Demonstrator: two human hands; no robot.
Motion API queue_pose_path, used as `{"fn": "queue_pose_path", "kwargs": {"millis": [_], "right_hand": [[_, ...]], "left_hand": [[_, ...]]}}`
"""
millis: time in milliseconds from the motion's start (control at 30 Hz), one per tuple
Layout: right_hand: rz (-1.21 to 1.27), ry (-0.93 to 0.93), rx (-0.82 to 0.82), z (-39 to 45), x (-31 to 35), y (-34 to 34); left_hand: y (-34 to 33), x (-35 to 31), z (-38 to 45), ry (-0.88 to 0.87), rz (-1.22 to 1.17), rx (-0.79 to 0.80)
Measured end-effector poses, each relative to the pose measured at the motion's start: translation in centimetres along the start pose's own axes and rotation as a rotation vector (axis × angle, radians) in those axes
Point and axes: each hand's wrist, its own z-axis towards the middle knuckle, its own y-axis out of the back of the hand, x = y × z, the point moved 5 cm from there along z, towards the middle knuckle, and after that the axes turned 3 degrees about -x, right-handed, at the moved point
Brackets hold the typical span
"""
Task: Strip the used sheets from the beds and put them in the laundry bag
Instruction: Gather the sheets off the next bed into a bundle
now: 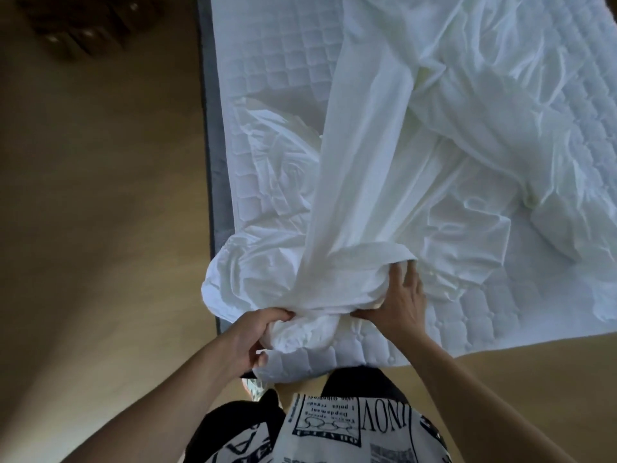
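A white sheet point(377, 168) lies crumpled across the quilted white mattress point(283, 71), with a long fold drawn toward me and bunched at the near corner of the bed. My left hand point(257, 332) grips the bunched end of the sheet at the mattress corner, fingers curled into the cloth. My right hand point(400, 299) presses against the right side of the same bundle with fingers spread and fairly straight, the thumb tucked under the cloth. No laundry bag is in view.
The bed's grey base edge point(212, 128) runs along the left side of the mattress. Wooden floor point(100, 212) lies to the left and at the near right. A dark piece of furniture point(86, 25) stands at the top left. I stand at the foot corner.
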Motion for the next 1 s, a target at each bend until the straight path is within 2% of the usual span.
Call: {"fn": "queue_pose_path", "kwargs": {"millis": [67, 167, 300, 367, 433, 467, 533, 600, 667, 733, 833, 900, 1000], "right_hand": [[-0.125, 0.06, -0.08, 0.2, 1.4, 0.6], [-0.083, 0.2, -0.14, 2.0, 4.0, 1.4], [-0.019, 0.368, -0.419, 3.3, 7.1, 5.7], [-0.027, 0.298, -0.363, 4.4, 8.2, 7.0], [-0.182, 0.22, -0.151, 5.1, 8.5, 6.5], [-0.236, 0.231, -0.053, 5.0, 8.3, 5.7], [-0.15, 0.3, 0.085, 3.4, 7.4, 3.4], [0.033, 0.368, 0.166, 0.3, 6.2, 0.7], [0.054, 0.472, 0.23, -3.4, 5.1, -2.0], [-0.018, 0.571, 0.299, -6.3, 4.6, -4.0], [-0.249, 0.599, 0.366, -7.7, 4.5, -5.8], [-0.309, 0.552, 0.239, -7.0, 5.0, -5.8], [-0.061, 0.518, -0.251, -5.9, 6.1, -3.4]], "left_hand": [[0.4, 1.4, 0.5, -0.021, 0.061, -0.032], [0.5, 2.1, 0.4, -0.165, 0.244, -0.087], [-0.1, 1.7, 0.9, -0.294, 0.35, -0.06], [-0.8, 1.6, 1.0, -0.355, 0.547, -0.047], [-1.6, 1.5, 1.1, -0.434, 0.731, -0.095], [-1.8, 1.4, 0.8, -0.488, 0.741, -0.129], [-1.9, 1.4, 0.5, -0.522, 0.528, -0.119], [-2.1, 1.8, 0.4, -0.393, 0.078, -0.031], [-2.5, 2.5, 0.1, -0.255, -0.18, 0.043], [-2.5, 2.8, -0.1, -0.201, -0.246, 0.072], [-2.1, 2.4, -0.3, -0.167, -0.278, 0.066], [-2.2, 1.9, -0.7, -0.17, -0.254, 0.104], [-3.0, 1.3, -2.1, -0.208, -0.198, 0.17]]}}
